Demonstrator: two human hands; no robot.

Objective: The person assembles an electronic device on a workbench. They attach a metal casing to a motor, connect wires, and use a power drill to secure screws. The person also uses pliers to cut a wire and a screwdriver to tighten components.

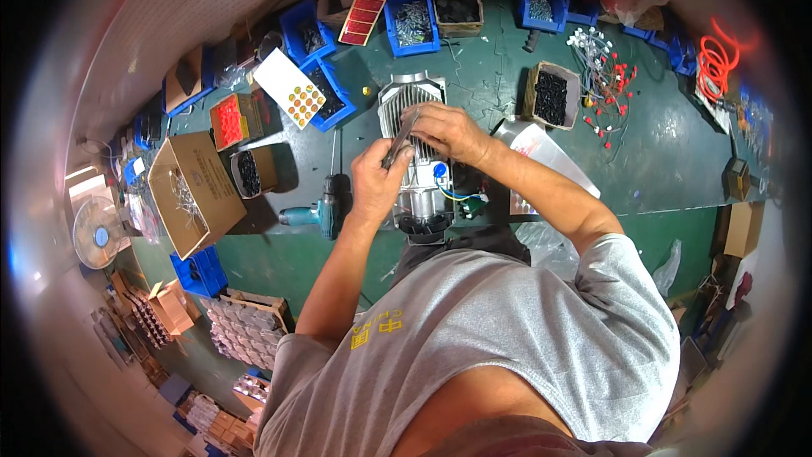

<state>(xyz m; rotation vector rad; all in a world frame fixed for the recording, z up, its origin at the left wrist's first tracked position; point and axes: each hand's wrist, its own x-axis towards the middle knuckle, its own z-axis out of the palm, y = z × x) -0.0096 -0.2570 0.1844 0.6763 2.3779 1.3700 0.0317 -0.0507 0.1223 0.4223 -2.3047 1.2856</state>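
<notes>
A silver finned motor housing (416, 101) lies on the green workbench in front of me. Its near end carries a black part, and a round blue part (439, 170) sits on its side by some coloured wires. Over the fins, my left hand (378, 179) is closed around the lower end of a narrow grey metal piece (401, 140). The bent fingers of my right hand (451, 132) meet at that piece's upper end. The fingers cover much of it, so its exact kind is unclear. Left of the housing lies a teal and black power drill (317, 215).
Blue bins of screws (413, 24) line the bench's far side. A box of black parts (551, 96) and a bundle of wires with red connectors (602, 85) are to the right. An open cardboard box (196, 193) and a red-parts box (228, 121) stand left.
</notes>
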